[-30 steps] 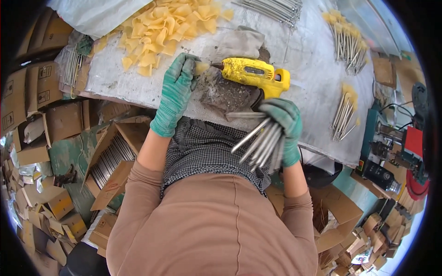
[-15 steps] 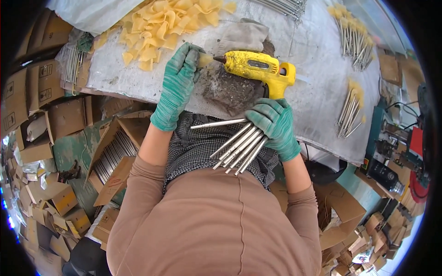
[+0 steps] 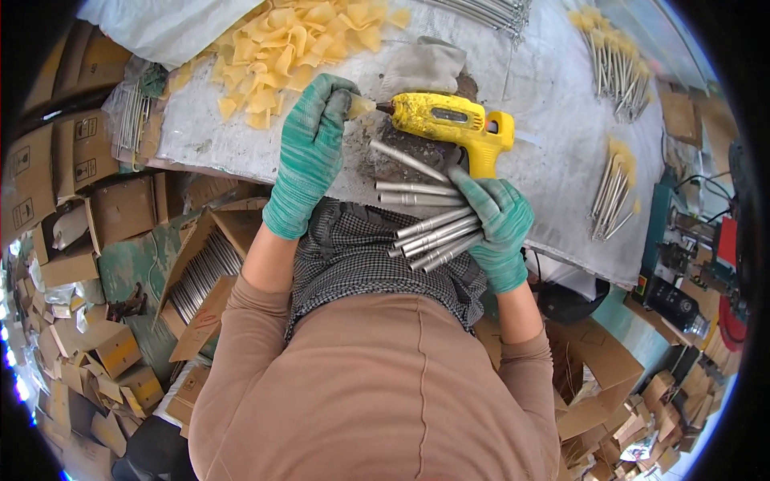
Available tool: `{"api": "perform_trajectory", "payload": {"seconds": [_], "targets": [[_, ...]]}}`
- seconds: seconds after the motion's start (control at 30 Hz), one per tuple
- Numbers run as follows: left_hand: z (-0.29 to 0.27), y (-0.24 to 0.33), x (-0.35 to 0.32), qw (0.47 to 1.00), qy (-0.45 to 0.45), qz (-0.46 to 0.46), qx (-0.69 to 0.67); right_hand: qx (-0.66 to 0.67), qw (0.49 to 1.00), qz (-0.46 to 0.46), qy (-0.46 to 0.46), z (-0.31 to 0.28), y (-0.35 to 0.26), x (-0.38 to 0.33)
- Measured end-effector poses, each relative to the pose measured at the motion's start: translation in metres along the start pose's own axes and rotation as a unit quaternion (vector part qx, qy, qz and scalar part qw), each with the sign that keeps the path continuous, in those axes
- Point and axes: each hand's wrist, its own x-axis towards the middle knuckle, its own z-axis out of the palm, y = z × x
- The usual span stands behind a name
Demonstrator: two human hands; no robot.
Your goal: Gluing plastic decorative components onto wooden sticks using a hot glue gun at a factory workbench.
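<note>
My left hand [image 3: 315, 132], in a green knit glove, pinches a small yellowish translucent piece [image 3: 361, 106] at the nozzle of a yellow glue gun [image 3: 437, 114]. The glue gun lies on its side over a dark, crusted block [image 3: 413, 154], its handle pointing toward me. My right hand [image 3: 499, 224], gloved alike, is closed round a fanned bundle of silvery metal tubes [image 3: 437, 232]. Their free ends point left, above my lap and the table's near edge. The uppermost tube [image 3: 411, 162] angles up toward the block, below the gun.
Yellow translucent pieces [image 3: 281, 48] are heaped at the table's far left. Bundles of rods with yellow tips [image 3: 613, 188] lie at the right, with more metal rods [image 3: 489, 12] at the back. A carton of tubes [image 3: 204, 276] stands below the table on the left.
My right hand has turned and shifted slightly right, swinging the tubes from pointing down toward my lap to pointing left. My left hand stays at the nozzle with the yellowish piece.
</note>
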Motion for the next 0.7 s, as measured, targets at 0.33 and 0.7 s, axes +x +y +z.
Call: {"api": "perform_trajectory", "payload": {"seconds": [0.33, 0.7], "targets": [[0.0, 0.003, -0.004, 0.999, -0.044, -0.006, 0.005, 0.005, 0.997, 0.071, -0.027, -0.006, -0.005, 0.005], [0.008, 0.007, -0.013, 0.981, -0.13, 0.137, 0.045, 0.026, 0.998, 0.012, -0.058, -0.006, -0.004, -0.001]]}}
